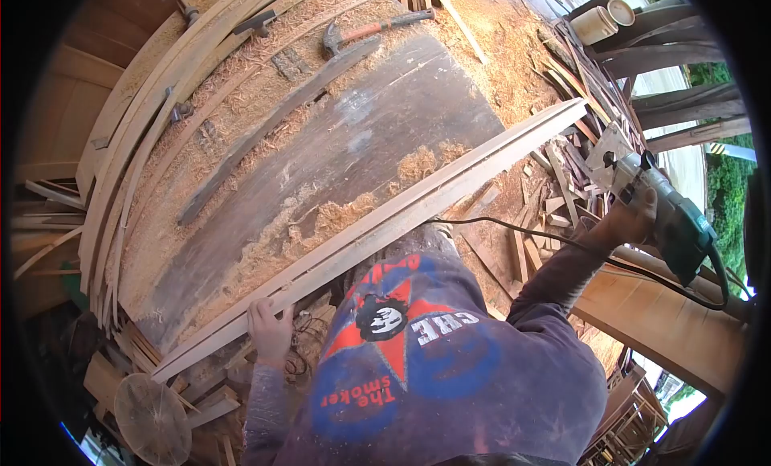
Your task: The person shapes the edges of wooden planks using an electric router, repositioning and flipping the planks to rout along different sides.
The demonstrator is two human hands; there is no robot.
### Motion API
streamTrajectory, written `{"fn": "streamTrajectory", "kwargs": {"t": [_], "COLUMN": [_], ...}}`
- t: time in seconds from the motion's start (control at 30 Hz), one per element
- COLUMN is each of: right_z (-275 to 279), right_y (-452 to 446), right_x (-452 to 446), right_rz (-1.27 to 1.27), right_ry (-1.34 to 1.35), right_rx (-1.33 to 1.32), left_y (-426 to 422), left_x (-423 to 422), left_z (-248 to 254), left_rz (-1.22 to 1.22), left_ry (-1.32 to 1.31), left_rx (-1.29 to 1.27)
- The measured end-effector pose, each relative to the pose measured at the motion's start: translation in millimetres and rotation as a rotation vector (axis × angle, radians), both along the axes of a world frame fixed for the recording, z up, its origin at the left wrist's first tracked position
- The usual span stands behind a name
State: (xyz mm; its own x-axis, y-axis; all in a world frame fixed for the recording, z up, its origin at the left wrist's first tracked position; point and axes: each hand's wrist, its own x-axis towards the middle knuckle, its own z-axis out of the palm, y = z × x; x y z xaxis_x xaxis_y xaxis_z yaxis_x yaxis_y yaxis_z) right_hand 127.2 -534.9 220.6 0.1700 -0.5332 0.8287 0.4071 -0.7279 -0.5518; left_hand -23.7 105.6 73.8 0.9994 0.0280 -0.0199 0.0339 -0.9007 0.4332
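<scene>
My left hand rests at the near edge of a long pale grooved board, its fingers curled against the wood. The board lies slantwise along the front of the dusty dark workbench, its right end reaching past the bench. Out to the right, my right hand is wrapped round a green and silver power tool, held apart from the board's right end. A black cable runs from near my waist toward the right arm.
On the bench lie a hammer, a curved dark strip, shavings and long curved strips at the left. Scrap wood covers the floor right. A round fan guard stands lower left, a wide plank lower right.
</scene>
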Motion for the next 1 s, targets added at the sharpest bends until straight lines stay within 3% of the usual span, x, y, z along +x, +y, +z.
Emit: {"fn": "streamTrajectory", "kwargs": {"t": [0.07,0.1,0.17,0.2,0.23,0.3,0.37,0.43,0.5,0.67,0.8,0.97,1.0], "right_z": [5.6,11.0,21.9,21.4,26.5,36.9,21.5,13.1,15.0,23.5,19.8,7.8,-2.3], "right_y": [4.3,5.9,8.9,-1.3,-4.0,-9.3,18.7,12.0,6.1,5.5,-10.0,-17.2,-20.6], "right_x": [-18.7,-29.9,-51.9,-71.2,-81.6,-102.6,-105.4,-139.3,-154.4,-164.7,-170.4,-134.3,-129.7], "right_rz": [0.048,0.085,0.159,-0.252,-0.403,-0.774,-0.087,-0.216,-0.060,-0.118,-0.043,0.061,-0.173], "right_ry": [-0.020,-0.042,-0.086,0.120,0.209,0.153,-0.118,0.002,-0.004,-0.051,0.012,-0.059,0.043], "right_rx": [0.018,0.037,0.075,-0.297,-0.635,-1.344,-0.107,-0.051,-0.087,-0.084,0.041,0.057,-0.059], "left_y": [-0.2,-6.5,-37.2,-65.3,-90.9,-110.5,-107.3,-98.0,-93.9,-53.0,-18.5,13.4,14.3], "left_x": [18.0,28.0,61.5,83.7,100.7,109.8,115.8,125.0,135.9,164.3,185.1,197.9,198.2], "left_z": [19.6,26.9,43.5,62.6,77.1,16.2,-10.8,-10.3,-5.5,-8.5,10.1,-9.4,-9.1], "left_rz": [0.001,-0.004,-0.305,-0.460,-0.614,-0.474,-0.503,-0.529,-0.551,-0.526,-0.360,-0.327,-0.339], "left_ry": [0.412,0.401,0.327,0.081,-0.164,0.373,0.398,0.445,0.365,0.327,0.345,0.299,0.308], "left_rx": [0.110,0.104,0.219,0.257,0.293,-0.026,-0.018,0.000,0.025,0.091,0.239,0.221,0.253]}}
